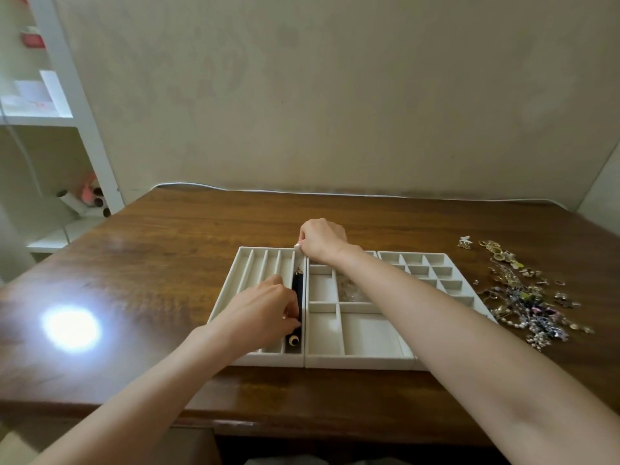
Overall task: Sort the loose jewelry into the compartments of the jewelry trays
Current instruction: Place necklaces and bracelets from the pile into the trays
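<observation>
Three cream jewelry trays stand side by side on the wooden table: a left tray (248, 263) with long slots, a middle tray (355, 359) with larger compartments, and a right tray (446, 263) with small squares. A black beaded necklace (297, 290) lies stretched along the rightmost slot of the left tray. My left hand (265, 313) pinches its lower part. My right hand (322, 239) pinches its upper end at the tray's far edge. A pale piece (352, 290) rests in a middle-tray compartment. The loose jewelry pile (523, 297) lies right of the trays.
A white shelf unit (67, 129) with rolls and pink items stands at the left. A white cable (268, 189) runs along the table's back edge by the wall. A bright light glare (70, 327) shows on the left tabletop.
</observation>
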A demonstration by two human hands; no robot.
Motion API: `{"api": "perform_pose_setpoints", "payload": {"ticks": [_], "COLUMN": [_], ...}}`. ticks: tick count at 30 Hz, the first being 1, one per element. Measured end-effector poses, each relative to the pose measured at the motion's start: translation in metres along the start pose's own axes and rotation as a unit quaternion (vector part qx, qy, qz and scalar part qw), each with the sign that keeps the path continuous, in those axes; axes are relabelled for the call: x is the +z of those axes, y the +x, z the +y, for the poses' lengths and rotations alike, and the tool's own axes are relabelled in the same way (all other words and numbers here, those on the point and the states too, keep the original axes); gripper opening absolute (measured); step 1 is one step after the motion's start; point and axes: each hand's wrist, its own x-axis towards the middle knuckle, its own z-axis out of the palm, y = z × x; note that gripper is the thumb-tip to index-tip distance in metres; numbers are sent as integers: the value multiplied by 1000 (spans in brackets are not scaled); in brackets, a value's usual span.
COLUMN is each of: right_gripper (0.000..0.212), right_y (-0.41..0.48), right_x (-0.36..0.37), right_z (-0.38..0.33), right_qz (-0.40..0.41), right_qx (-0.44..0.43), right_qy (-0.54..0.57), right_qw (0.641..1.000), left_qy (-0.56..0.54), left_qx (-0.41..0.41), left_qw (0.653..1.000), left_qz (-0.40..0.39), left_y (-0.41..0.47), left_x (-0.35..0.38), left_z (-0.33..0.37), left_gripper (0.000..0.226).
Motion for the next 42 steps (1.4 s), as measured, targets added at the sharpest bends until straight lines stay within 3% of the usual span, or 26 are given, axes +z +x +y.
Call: {"api": "perform_pose_setpoints", "payload": {"ticks": [4, 9, 17, 21, 36, 42], "right_gripper": [16, 15, 10, 11, 11, 8], "right_y": [-5, -9, -32, -53, -134, -161], "right_x": [-3, -6, -16, -30, -74, -92], "right_z": [10, 16, 39, 60, 193, 233], "right_qz": [-26, 8, 2, 18, 71, -54], "right_qx": [1, 5, -21, -23, 96, 161], "right_qy": [90, 146, 172, 173, 134, 120], "right_qw": [996, 989, 985, 984, 984, 978], "left_qy": [-2, -8, -88, -144, -163, -141], "left_qx": [4, 8, 13, 37, 194, 233], "left_qw": [1000, 1000, 989, 978, 963, 960], "left_qz": [-4, -3, 115, 146, 95, 72], "left_y": [2, 3, 23, 42, 103, 118], "left_x": [-1, -2, -1, 2, 21, 31], "left_z": [0, -1, 3, 22, 119, 143], "left_gripper": [21, 19, 2, 9, 11, 11]}}
